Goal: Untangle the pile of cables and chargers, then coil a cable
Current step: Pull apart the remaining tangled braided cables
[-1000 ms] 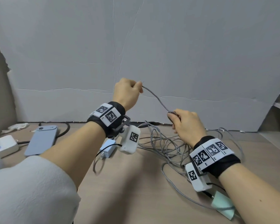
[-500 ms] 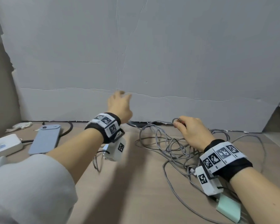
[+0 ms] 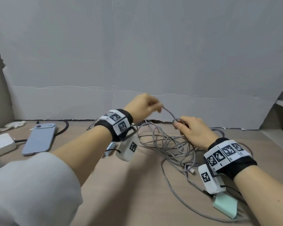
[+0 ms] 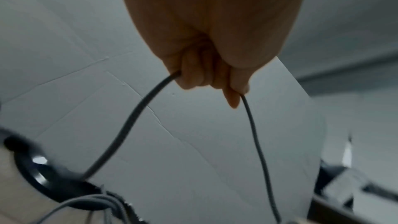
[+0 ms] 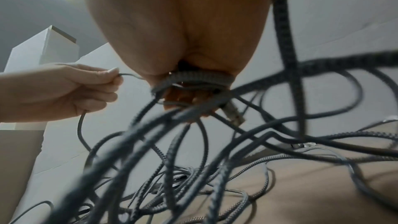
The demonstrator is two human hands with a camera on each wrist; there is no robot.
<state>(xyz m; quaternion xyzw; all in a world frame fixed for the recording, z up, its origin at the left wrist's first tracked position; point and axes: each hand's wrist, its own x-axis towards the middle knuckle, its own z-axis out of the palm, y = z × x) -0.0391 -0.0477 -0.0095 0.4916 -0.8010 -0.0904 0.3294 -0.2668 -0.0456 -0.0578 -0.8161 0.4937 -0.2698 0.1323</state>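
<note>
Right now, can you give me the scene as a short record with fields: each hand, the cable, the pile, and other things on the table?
left hand: pinches the grey cable, raised above the table
right hand: holds small loops of the same cable
cable: runs between both hands
pile: loose grey tangle on the table, below the hands
phone: flat, at left
green charger: near the right wrist

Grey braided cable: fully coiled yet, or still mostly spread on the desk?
Mostly spread. A few small loops sit on the right hand, the left hand pinches the grey braided cable, and the rest lies tangled on the desk.
</note>
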